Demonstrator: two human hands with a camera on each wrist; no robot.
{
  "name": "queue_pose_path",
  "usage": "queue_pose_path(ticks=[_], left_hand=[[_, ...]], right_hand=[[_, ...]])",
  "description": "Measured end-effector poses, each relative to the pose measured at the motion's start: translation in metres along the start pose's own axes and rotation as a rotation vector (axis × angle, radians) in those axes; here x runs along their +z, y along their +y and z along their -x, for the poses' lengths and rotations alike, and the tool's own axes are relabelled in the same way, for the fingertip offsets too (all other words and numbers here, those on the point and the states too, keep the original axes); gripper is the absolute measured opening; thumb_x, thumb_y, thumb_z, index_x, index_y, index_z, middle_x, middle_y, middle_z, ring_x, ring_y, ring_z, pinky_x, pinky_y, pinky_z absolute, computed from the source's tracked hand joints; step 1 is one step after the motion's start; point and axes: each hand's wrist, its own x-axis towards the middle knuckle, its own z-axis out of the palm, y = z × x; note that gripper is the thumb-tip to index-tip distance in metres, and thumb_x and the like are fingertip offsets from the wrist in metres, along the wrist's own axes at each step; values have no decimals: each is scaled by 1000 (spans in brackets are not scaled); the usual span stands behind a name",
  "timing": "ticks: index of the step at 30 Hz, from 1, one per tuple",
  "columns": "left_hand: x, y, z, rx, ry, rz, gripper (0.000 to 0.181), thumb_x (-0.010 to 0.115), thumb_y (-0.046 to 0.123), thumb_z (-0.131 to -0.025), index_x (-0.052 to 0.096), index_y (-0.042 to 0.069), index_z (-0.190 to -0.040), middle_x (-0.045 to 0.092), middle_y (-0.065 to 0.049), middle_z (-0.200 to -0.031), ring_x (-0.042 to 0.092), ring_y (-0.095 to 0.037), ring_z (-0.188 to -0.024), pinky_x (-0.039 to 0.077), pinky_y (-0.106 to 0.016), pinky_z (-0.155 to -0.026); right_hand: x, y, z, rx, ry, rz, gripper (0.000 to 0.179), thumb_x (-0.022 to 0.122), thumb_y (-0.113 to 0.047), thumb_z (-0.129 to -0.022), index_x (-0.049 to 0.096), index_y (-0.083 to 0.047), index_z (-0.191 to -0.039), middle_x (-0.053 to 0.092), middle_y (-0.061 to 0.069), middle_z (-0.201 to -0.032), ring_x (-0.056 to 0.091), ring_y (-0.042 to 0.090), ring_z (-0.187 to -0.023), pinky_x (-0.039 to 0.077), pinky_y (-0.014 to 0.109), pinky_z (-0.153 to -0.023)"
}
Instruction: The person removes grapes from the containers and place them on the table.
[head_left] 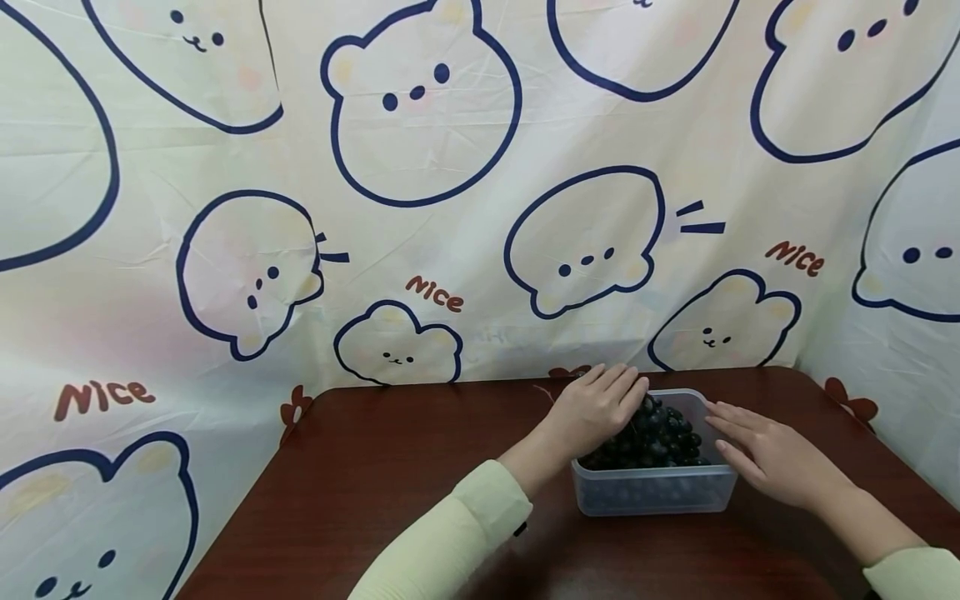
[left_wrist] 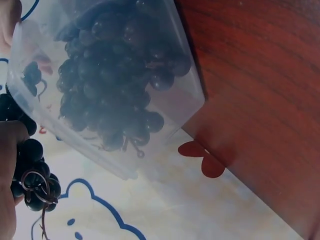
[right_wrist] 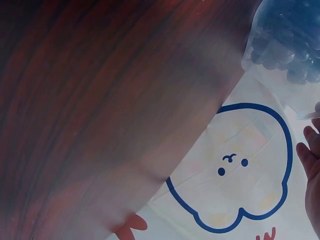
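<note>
A clear plastic container [head_left: 652, 492] holds a heap of dark grapes [head_left: 660, 437]. My left hand [head_left: 588, 412] reaches over its left rim and grips a bunch of grapes [left_wrist: 35, 175], whose thin curled stem pokes out in the left wrist view. The palm side of that hand is hidden from the head view. At the container's right rim, my right hand [head_left: 780, 458] has its fingers extended against or very near the wall; exact contact is hard to tell. In the right wrist view, only fingers [right_wrist: 312, 160] show at the right edge, beside the container.
The container stands on a dark red-brown table [head_left: 420, 467], near its back edge. Behind and beside the table hangs a pale cloth [head_left: 480, 242] printed with cartoon bears and the word "Nice".
</note>
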Motion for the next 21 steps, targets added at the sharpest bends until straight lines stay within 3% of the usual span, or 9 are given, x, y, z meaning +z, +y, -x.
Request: queue_pose_path(ticks=[8, 21], left_hand=[[-9, -13, 1, -10, 10, -23, 28, 51, 9, -100, 67, 11, -124, 66, -4, -121, 61, -17, -113, 48, -33, -94], [-11, -39, 11, -58, 119, -32, 28, 46, 6, -102, 70, 8, -117, 69, -8, -114, 65, -19, -105, 51, -34, -90]], right_hand=[[-1, 0, 0, -8, -5, -18, 39, 69, -18, -89, 65, -1, -124, 57, 19, -132, 55, 34, -119, 5, 6, -103], [0, 2, 1, 2, -13, -1, 39, 67, -20, -91, 65, 0, -125, 57, 20, -132, 55, 35, -118, 2, 5, -101]])
